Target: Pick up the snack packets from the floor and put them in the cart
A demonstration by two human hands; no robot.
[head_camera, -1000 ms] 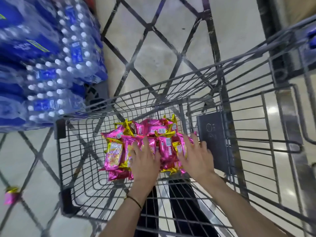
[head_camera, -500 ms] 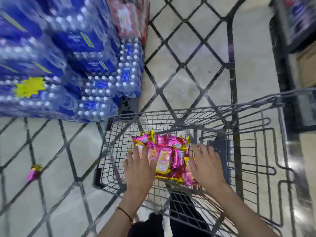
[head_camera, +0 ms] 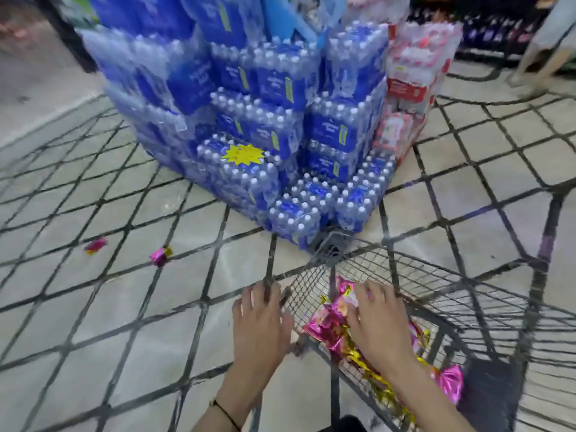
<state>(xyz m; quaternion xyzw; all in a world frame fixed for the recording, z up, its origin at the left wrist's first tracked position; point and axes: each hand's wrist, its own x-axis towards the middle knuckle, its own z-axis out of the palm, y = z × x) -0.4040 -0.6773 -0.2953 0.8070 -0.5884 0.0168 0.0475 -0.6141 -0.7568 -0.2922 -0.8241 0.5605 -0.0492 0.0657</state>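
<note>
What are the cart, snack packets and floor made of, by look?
Cart: dark metal wire, seemingly coated; welded grid shows. Snack packets: likely metallised plastic film; shiny pink-gold, crinkled. Floor: pale tile, perhaps ceramic; dark joint lines.

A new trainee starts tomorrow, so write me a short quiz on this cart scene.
1. True or false: the left hand holds a packet.
2. What does the right hand rest on? A) the pink packets in the cart; B) the water bottles; C) a shelf.
3. How many packets lie on the floor?
Key: 1 false, the left hand is open and empty. 2 A. 3 two, a nearer packet and a farther packet, both left of the cart.
</note>
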